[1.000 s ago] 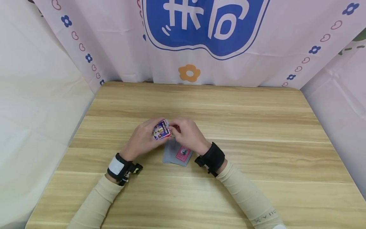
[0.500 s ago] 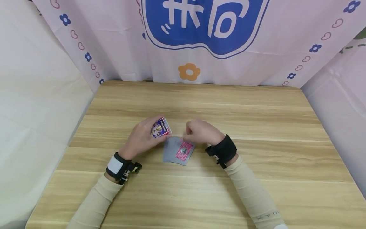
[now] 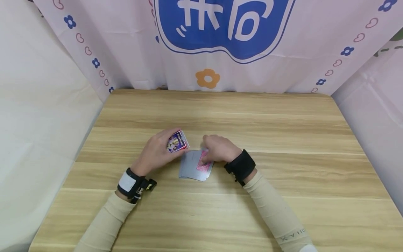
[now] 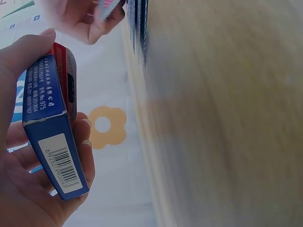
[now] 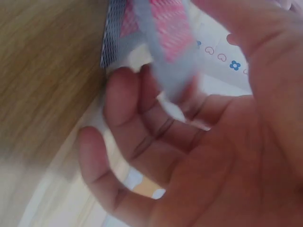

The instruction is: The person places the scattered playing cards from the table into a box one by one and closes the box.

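Left hand [image 3: 156,153]: fingers and thumb curled round the card box [image 3: 177,141], held clear of the table [image 3: 283,140], just left of the card pile.
Card box: blue side with a barcode label and a red edge in the left wrist view [image 4: 53,137]; printed face turned up in the head view.
Right hand [image 3: 218,149]: lowered onto the card pile [image 3: 192,168]; fingers bent, pinching a grey-and-pink card [image 5: 166,45] in the right wrist view, which is blurred.
Card pile: lies face down on the table near its middle, slightly fanned, between the two hands.
Wrists: a black strap on each; beige sleeves.
Backdrop: pink curtain [image 3: 315,42] with a blue emblem behind the table.
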Available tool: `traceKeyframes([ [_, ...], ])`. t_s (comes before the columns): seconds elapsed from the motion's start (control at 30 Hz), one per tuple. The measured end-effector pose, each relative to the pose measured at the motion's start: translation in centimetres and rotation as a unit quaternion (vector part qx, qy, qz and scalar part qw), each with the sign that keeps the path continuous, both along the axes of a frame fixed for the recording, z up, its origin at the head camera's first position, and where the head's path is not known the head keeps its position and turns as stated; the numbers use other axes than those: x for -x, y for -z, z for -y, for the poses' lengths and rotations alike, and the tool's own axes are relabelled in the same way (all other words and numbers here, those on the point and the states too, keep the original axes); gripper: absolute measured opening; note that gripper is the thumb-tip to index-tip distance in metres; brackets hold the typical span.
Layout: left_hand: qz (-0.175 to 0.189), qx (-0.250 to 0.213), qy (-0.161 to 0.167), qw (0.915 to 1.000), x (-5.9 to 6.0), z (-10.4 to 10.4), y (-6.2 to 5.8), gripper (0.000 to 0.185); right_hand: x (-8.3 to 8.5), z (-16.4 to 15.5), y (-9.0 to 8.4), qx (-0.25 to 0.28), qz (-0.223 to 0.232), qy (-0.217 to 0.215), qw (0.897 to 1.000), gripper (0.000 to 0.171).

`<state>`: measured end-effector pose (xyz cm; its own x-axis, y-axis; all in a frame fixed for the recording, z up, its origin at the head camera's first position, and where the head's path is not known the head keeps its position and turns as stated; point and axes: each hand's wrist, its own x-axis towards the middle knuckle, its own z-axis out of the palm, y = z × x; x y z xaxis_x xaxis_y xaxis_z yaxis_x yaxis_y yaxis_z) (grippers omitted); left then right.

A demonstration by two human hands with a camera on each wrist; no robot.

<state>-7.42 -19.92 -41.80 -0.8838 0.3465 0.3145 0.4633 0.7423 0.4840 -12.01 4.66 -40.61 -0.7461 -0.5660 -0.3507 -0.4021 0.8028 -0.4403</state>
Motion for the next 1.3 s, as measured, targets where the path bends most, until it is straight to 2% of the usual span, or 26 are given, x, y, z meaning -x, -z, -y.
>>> traceKeyframes([
  [0.1, 0.005, 0.0, -0.002, 1.0, -0.1, 0.0, 0.0, 0.08, 0.2, -0.1, 0.0, 0.022, 0.011, 0.001, 1.0, 0.032],
  [0.2, 0.005, 0.0, -0.005, 1.0, -0.1, 0.0, -0.1, 0.079, 0.3, -0.4, -0.3, 0.049, 0.019, -0.016, 0.999, 0.023],
  [0.33, 0.002, -0.001, -0.003, 1.0, -0.1, 0.0, -0.2, 0.079, 0.7, -1.4, -0.8, 0.129, 0.057, -0.042, 0.989, 0.016],
  [0.43, 0.0, -0.001, 0.001, 1.0, 0.0, 0.0, -0.2, 0.079, 1.0, -2.1, -1.4, 0.207, 0.091, -0.028, 0.974, 0.01],
  [0.57, -0.002, 0.001, 0.004, 1.0, 0.0, 0.0, -0.1, 0.079, 1.1, -2.4, -2.2, 0.31, 0.119, 0.032, 0.943, 0.013],
  [0.67, -0.006, 0.001, 0.011, 0.9999, 0.0, 0.0, 0.0, 0.08, 0.9, -2.1, -2.5, 0.356, 0.136, 0.072, 0.922, 0.016],
  [0.77, -0.012, 0.0, 0.022, 0.9997, 0.0, 0.0, 0.0, 0.08, 0.8, -1.7, -2.5, 0.365, 0.14, 0.088, 0.916, 0.017],
  [0.93, -0.016, -0.001, 0.04, 0.9991, -0.2, -0.2, -0.2, 0.079, 0.6, -1.2, -2.2, 0.353, 0.124, 0.087, 0.923, 0.014],
  [1.03, -0.018, -0.002, 0.047, 0.9987, -0.3, -0.3, -0.3, 0.078, 0.4, -0.9, -2.1, 0.352, 0.11, 0.103, 0.924, 0.013],
  [1.2, -0.021, -0.003, 0.046, 0.9987, -0.4, -0.4, -0.4, 0.078, -0.1, 0.1, -1.8, 0.38, 0.084, 0.149, 0.909, 0.013],
  [1.3, -0.026, -0.006, 0.042, 0.9988, -0.4, -0.4, -0.3, 0.078, -0.6, 0.9, -1.5, 0.397, 0.068, 0.161, 0.901, 0.013],
])
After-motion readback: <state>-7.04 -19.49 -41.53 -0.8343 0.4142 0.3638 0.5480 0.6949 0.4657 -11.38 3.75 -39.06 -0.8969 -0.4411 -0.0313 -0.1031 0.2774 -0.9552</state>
